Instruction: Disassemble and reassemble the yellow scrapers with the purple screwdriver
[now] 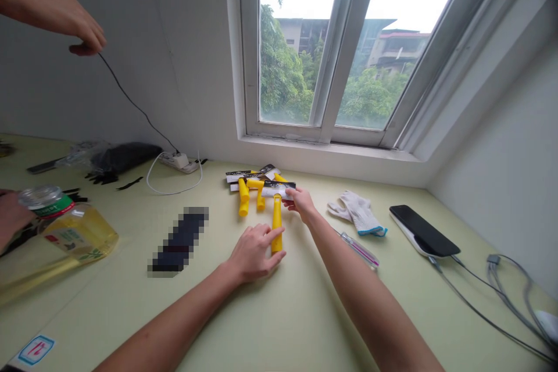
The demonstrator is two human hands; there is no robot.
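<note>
A yellow handle-like piece lies upright in view on the pale green table, its looped end pointing toward the window. My left hand rests at its lower end, thumb and a finger around it. My right hand pinches the right end of a black-and-white printed card just beyond the looped end. Left of the card, more yellow pieces lie in a small pile with other printed cards.
White gloves, a clear case and a phone with cables lie right. Left are a pixelated dark object, a yellow-liquid bottle, a power strip and another person's hand holding a cable.
</note>
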